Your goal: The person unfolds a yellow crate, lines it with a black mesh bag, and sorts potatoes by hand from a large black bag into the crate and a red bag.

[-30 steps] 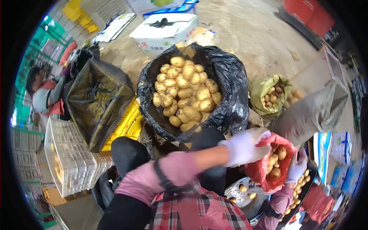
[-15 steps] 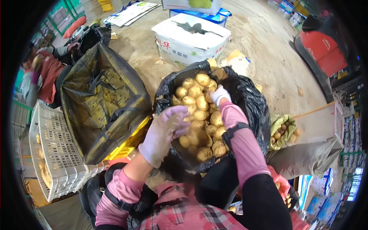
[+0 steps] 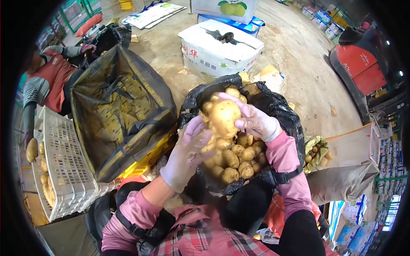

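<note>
A large pale potato [image 3: 224,118] is held up by my right hand [image 3: 257,121], gloved, with the thumb and fingers round its right side. My left hand [image 3: 184,153], also gloved, is just left of that potato with its fingers apart and nothing in it. Below both hands stands a container lined with a black plastic bag [image 3: 285,109], holding several potatoes [image 3: 246,170]. To the left is a crate [image 3: 147,160] in yellow, with a dark, dirt-stained liner [image 3: 124,100] spread inside it.
At the far left a co-worker [image 3: 53,81] holds a potato [image 3: 32,150] by a white crate [image 3: 68,166] of potatoes. A white carton [image 3: 220,51] stands ahead. Right are a green sack [image 3: 316,153] of small potatoes and a red machine [image 3: 361,68].
My right hand has come up from the pile with the large potato. The left hand stays close by, its fingers still apart. The co-worker's arm has moved down to the white crate.
</note>
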Motion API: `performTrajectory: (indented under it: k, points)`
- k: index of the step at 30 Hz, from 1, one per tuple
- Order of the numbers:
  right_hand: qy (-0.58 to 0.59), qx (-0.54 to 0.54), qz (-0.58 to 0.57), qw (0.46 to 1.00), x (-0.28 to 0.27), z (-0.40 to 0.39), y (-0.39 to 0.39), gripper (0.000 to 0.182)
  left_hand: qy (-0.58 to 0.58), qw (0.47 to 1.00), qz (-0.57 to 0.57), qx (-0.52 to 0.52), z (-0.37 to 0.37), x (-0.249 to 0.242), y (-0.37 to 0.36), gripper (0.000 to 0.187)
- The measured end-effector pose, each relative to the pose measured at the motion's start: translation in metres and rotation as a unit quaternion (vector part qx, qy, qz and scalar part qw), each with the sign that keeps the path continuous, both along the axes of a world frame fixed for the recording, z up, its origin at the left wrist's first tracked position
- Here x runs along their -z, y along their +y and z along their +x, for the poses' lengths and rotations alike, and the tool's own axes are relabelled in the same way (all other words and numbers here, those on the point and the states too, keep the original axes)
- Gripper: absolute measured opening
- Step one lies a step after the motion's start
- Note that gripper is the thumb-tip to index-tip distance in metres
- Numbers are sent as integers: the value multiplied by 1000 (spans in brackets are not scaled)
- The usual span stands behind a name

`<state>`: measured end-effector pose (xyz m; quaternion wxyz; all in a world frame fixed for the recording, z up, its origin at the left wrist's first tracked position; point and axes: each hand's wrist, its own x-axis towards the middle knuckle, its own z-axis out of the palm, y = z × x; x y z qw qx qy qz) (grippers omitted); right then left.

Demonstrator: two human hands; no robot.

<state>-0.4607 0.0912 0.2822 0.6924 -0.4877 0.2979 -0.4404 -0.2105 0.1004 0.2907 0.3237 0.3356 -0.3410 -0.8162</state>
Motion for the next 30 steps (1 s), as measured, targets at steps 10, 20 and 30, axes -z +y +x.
performTrajectory:
  k: [10,20,30]
  points:
    - [660,193,126,715,192,-77,-63,51,13,995,76,-56,17,-26,-5,50]
    - [379,169,320,852,199,-67,-56,77,-3,991,110,-82,20,-26,-22,49]
    - [-96,180,112,973,-6,-59,149,91,26,997,71,-15,-23,-4,-2,50]
